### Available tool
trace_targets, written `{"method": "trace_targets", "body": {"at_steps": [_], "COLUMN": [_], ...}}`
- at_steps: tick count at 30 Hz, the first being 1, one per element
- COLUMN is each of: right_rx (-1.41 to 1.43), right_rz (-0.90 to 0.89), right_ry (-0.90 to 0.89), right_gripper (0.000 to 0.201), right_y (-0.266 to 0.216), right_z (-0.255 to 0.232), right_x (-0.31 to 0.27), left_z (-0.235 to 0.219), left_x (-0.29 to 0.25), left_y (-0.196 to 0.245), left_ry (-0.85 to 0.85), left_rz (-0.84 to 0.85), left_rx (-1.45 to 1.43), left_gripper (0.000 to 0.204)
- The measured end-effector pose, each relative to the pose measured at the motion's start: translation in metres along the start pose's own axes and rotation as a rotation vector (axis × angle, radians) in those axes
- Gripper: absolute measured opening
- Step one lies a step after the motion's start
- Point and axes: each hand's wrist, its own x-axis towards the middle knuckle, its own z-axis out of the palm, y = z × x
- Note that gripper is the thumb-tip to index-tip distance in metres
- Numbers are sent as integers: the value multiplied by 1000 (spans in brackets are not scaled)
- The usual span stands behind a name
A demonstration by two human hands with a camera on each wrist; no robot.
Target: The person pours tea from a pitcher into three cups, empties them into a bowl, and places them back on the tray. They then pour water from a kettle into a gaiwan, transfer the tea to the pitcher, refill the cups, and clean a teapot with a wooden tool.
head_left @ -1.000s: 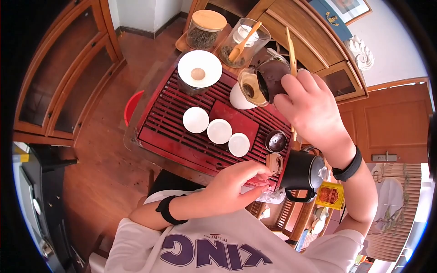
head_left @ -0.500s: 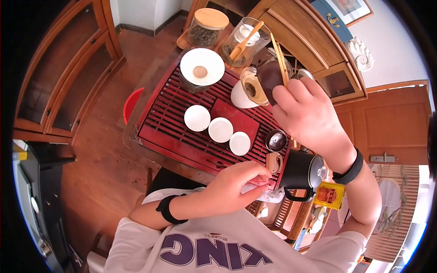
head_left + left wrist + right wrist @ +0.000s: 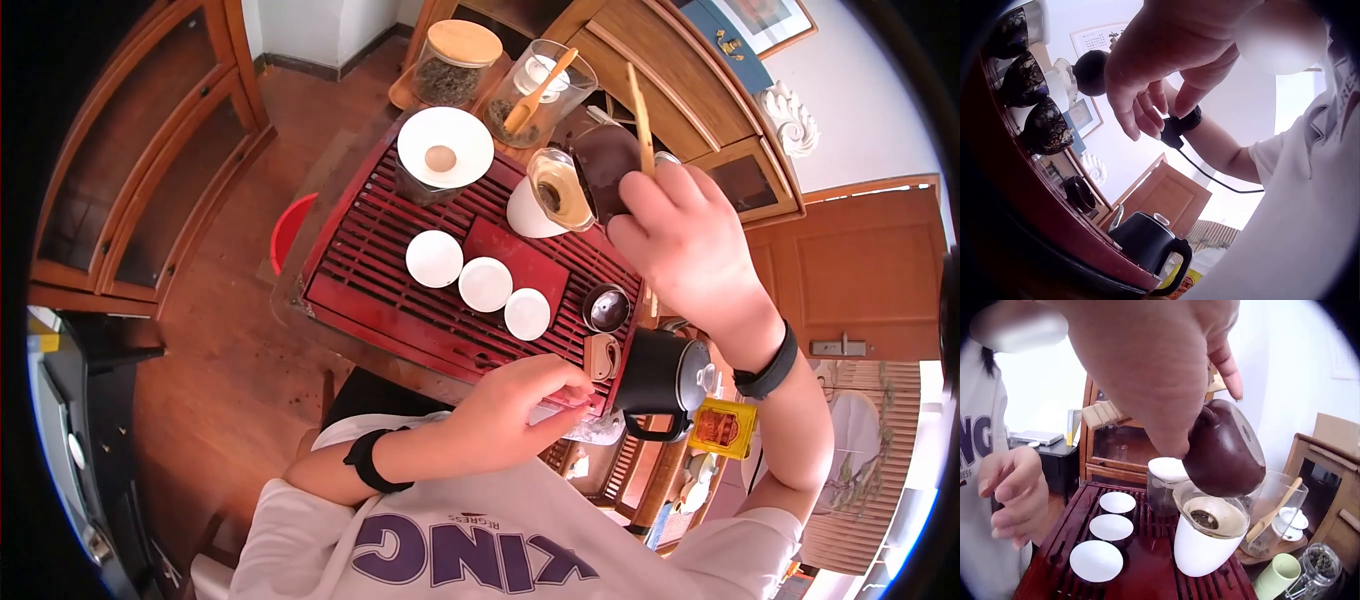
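Note:
The right hand [image 3: 690, 230] grips a dark brown pot [image 3: 1225, 450], tilted over a strainer [image 3: 1204, 515] that rests on a white pitcher [image 3: 1200, 550]. Light wooden sticks [image 3: 640, 115] stand out by that hand's fingers in the head view. Loosely bent and holding nothing, the left hand [image 3: 520, 410] hovers at the near edge of the red slatted tray [image 3: 370, 325]. Three cups [image 3: 485, 285], white inside, stand in a row on the tray between the hands. Dark matter lies inside the strainer.
A black kettle [image 3: 655, 380] stands right of the tray, beside a yellow box [image 3: 723, 428]. A small dark bowl [image 3: 606, 308] sits near the tray's right edge. At the back are a lidded jar [image 3: 455, 65] and a glass holder with a wooden scoop [image 3: 540, 92].
The right hand and the pot have shifted slightly, and the sticks by the fingers have changed their angle. The left hand stays in the same place.

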Motion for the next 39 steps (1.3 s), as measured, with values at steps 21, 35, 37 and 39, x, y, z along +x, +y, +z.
{"method": "trace_targets", "body": {"at_steps": [21,35,37,39], "right_rx": [1166,1194,1216,1101], "right_rz": [832,451,485,484], "right_ry": [618,542,571,569], "right_gripper": [14,31,39,47], "right_y": [-64,-44,-37,-21], "right_z": [-33,-28,-22,-14], "right_x": [-95,-119,-120,-125], "left_z": [-32,-40,-42,-41], "left_x": [34,93,103,109], "left_y": [28,62,68,76], "left_ry": [43,-440,-395,-296], "left_rz": [41,303,459,455], "left_rx": [-52,82,259,409], "left_gripper": [109,112,104,94]}}
